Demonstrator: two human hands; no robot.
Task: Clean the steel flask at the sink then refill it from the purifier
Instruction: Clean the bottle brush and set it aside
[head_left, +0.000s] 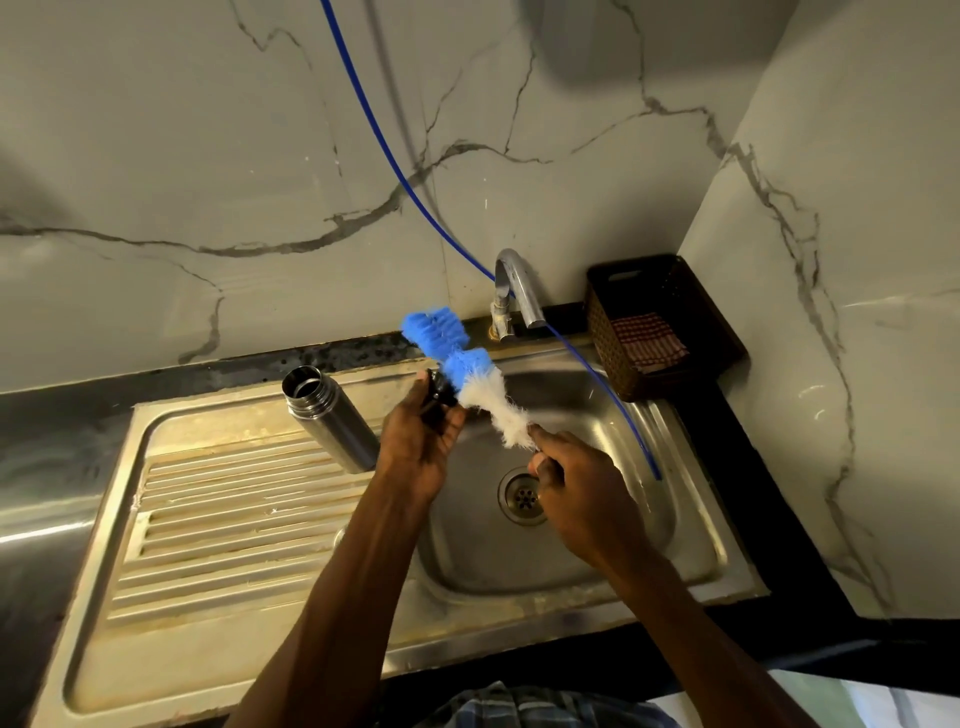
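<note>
Flask (332, 418) left of both hands (423, 447)

Single head-worn wide-angle view, looking forward and steeply down over a kitchen sink.

The camera sits above the near edge of the counter and faces the far marble wall (260, 130), whose veined lines bend with the wide lens. The steel sink (675, 519) fills the middle of the frame, its ribbed drainboard (234, 509) to the left and the drain (523, 496) near centre. The tap (517, 283) stands at the far rim, a brown basket (670, 322) in the far right corner. Both forearms enter from the near edge, close to the lens. No second view exists, so no part of the scene is shared.
</note>
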